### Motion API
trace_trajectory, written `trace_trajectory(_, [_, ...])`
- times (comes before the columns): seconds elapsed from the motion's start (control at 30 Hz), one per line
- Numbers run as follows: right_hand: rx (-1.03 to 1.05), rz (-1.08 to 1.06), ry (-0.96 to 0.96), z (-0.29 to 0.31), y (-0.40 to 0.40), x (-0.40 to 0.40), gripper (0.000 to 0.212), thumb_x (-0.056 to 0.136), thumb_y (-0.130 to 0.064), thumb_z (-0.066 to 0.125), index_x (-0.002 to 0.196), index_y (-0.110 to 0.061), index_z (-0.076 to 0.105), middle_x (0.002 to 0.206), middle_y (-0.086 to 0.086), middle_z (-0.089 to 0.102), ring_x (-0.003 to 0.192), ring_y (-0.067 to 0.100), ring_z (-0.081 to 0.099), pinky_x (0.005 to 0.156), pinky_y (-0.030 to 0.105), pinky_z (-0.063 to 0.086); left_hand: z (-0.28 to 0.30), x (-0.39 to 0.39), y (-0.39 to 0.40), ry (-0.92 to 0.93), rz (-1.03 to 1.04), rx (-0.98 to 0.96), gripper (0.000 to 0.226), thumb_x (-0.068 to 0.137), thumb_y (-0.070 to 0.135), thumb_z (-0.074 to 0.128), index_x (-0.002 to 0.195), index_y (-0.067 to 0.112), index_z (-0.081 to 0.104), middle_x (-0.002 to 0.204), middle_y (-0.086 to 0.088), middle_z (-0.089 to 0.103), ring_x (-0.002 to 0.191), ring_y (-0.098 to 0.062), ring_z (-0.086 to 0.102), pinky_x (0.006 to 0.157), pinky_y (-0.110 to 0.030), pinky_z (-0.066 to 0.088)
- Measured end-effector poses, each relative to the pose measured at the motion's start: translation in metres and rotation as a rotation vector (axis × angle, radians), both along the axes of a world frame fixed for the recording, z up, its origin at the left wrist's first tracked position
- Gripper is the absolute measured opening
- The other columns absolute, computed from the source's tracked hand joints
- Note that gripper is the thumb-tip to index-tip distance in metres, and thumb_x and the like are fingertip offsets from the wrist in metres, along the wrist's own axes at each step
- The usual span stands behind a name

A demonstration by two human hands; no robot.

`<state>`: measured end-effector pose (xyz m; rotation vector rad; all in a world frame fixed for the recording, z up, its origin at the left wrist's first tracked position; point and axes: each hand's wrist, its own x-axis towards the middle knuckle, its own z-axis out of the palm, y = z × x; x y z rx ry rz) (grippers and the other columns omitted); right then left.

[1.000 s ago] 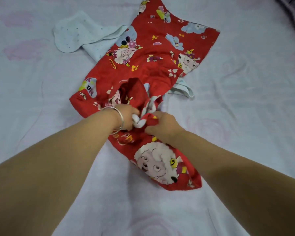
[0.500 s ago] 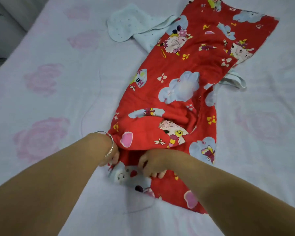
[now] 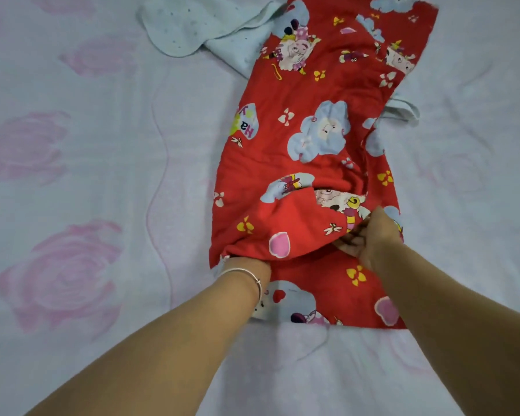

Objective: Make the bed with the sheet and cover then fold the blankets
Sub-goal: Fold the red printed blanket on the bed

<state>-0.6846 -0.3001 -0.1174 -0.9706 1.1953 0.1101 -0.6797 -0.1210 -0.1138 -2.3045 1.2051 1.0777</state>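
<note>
A pale bed sheet printed with large pink roses (image 3: 60,283) covers the whole surface beneath both arms. Beyond the hands, at the far end of the red blanket, a light blue speckled cloth (image 3: 186,25) lies partly tucked under it; a second bit of light blue fabric pokes out from under the blanket's right edge, beyond the right hand.

The red cotton blanket with cartoon sheep, clouds and hearts (image 3: 318,94) stretches lengthwise away from the person, its near end lying between the two forearms. A fold of it drapes over the left hand (image 3: 248,264), hiding the fingers, so whether they grip cannot be told. Only the wrist shows, wearing a thin silver bangle (image 3: 246,273).

The right hand (image 3: 370,235) sits farther away than the left, at the right end of that raised fold. Its fingers are curled and pinch the fabric edge. Both forearms reach forward, bare, from the bottom of the view.
</note>
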Motion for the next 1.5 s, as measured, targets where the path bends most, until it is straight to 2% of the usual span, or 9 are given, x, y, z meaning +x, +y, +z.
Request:
trace_trajectory(0.17, [0.048,0.105,-0.083,0.002,0.005,0.022,0.016,0.093,-0.015,0.050,0.077,-0.014,0.053,0.057,0.000,0.056,0.047,0.009,0.052,0.046,0.017,0.048,0.013,-0.019,-0.018,-0.271,-0.120,-0.468,0.030,0.081,0.004,0.040,0.090,0.014,0.066,0.092,-0.006,0.065,0.079,-0.023,0.067,0.059,-0.029,0.049])
trace_trajectory(0.27, [-0.115,0.330,-0.082,0.002,-0.002,0.014,0.026,0.087,0.003,0.053,0.069,-0.015,0.050,0.042,-0.002,0.053,0.036,0.006,0.048,0.039,0.013,0.039,0.001,-0.015,-0.032,-0.579,-0.150,-0.824,0.034,0.086,0.004,0.036,0.103,0.022,0.060,0.104,0.002,0.066,0.093,-0.017,0.062,0.077,-0.034,0.043])
trace_trajectory(0.47, [0.043,0.426,-0.126,0.010,-0.044,-0.011,0.014,0.096,-0.007,0.050,0.104,-0.014,0.058,0.104,0.007,0.066,0.085,0.020,0.064,0.069,0.035,0.057,0.007,0.018,-0.041,-0.605,0.488,-0.649,0.061,0.073,-0.004,0.050,0.132,0.011,0.049,0.106,-0.015,0.061,0.076,-0.031,0.064,0.057,-0.035,0.053])
trace_trajectory(0.6, [0.026,0.537,0.122,0.018,-0.081,-0.019,0.020,0.098,-0.004,0.040,0.115,-0.004,0.049,0.094,0.020,0.060,0.058,0.030,0.069,0.058,0.040,0.061,0.016,0.021,-0.042,-0.728,0.464,-0.546,0.090,0.051,0.020,0.085,0.131,0.018,0.044,0.118,-0.009,0.059,0.099,-0.029,0.061,0.078,-0.041,0.049])
trace_trajectory(0.9, [-0.537,0.569,0.202,0.003,-0.090,-0.023,0.015,0.090,-0.008,0.051,0.079,-0.013,0.059,0.084,0.005,0.056,0.084,0.027,0.059,0.068,0.030,0.048,0.010,-0.013,-0.047,0.423,0.684,-0.465,0.054,0.076,-0.020,0.040,0.112,0.010,0.068,0.106,-0.007,0.069,0.088,-0.008,0.060,0.076,-0.002,0.041])
trace_trajectory(1.13, [-0.565,0.702,0.289,-0.004,-0.082,-0.043,0.060,0.079,-0.046,0.066,0.119,-0.003,0.053,0.108,0.015,0.063,0.095,0.032,0.063,0.080,0.037,0.054,-0.007,-0.038,-0.040,0.474,0.757,-0.538,0.053,0.084,-0.009,0.050,0.131,0.015,0.052,0.114,-0.001,0.059,0.102,-0.010,0.058,0.082,-0.002,0.042])
trace_trajectory(1.27, [-0.821,0.859,0.294,-0.004,-0.072,-0.044,0.036,0.087,-0.017,0.057,0.120,-0.003,0.049,0.119,0.020,0.060,0.105,0.038,0.059,0.081,0.036,0.048,0.001,-0.033,-0.041,0.479,0.730,-0.483,0.043,0.084,0.019,0.067,0.126,0.018,0.057,0.127,-0.001,0.059,0.116,-0.013,0.056,0.097,-0.017,0.042])
trace_trajectory(1.4, [-0.859,0.784,0.411,-0.009,-0.067,-0.056,0.053,0.083,-0.035,0.066,0.121,-0.003,0.047,0.121,0.018,0.054,0.112,0.040,0.054,0.093,0.043,0.048,0.000,-0.020,-0.019,-0.189,0.714,-0.563,0.062,0.074,0.067,0.045,0.124,0.031,0.055,0.139,0.009,0.043,0.132,-0.015,0.033,0.102,-0.031,0.026])
trace_trajectory(1.5, [-0.655,0.700,0.399,-0.014,-0.057,-0.068,0.070,0.068,-0.044,0.079,0.119,-0.005,0.052,0.116,0.014,0.059,0.107,0.035,0.059,0.091,0.043,0.052,-0.009,-0.008,0.015,-0.402,1.124,-0.520,0.071,0.083,0.036,0.065,0.142,0.016,0.031,0.148,-0.008,0.031,0.136,-0.029,0.030,0.105,-0.046,0.032])
